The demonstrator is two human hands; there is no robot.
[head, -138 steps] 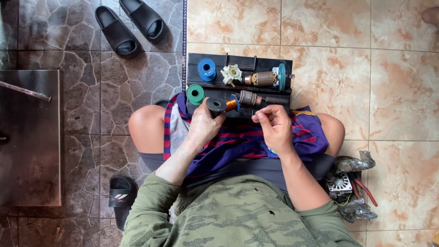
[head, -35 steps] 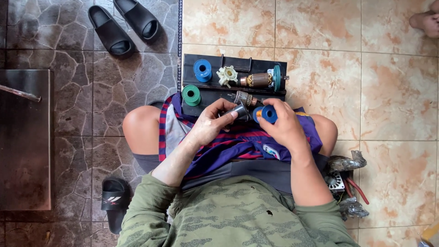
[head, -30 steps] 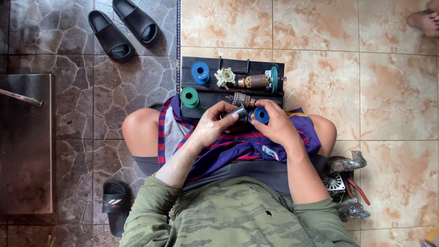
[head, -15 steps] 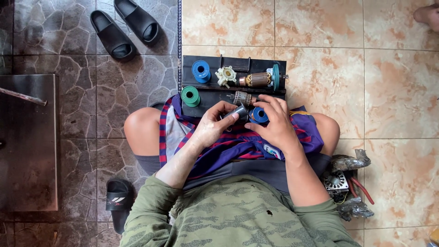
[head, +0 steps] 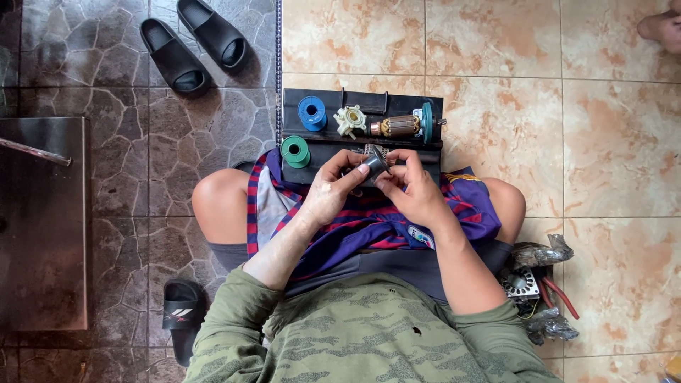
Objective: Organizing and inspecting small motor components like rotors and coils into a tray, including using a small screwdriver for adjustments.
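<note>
Two hands pinch one small dark motor part [head: 374,162], left hand [head: 332,191] and right hand [head: 415,193] both clamped on it. It probably needs steady, gentle turning above the black tray [head: 333,145].

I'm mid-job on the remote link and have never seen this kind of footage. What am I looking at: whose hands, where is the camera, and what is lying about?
There is one view, from a camera on a seated person's head, looking down at their lap and a tiled floor. No machine: two bare hands. The left hand and right hand together hold a small grey motor part. Just beyond lies a black tray with a blue spool, a green spool, a white plastic fan and a copper-wound armature. Black slippers lie further off; a heap of parts and red wire sits by the right hip.
</note>
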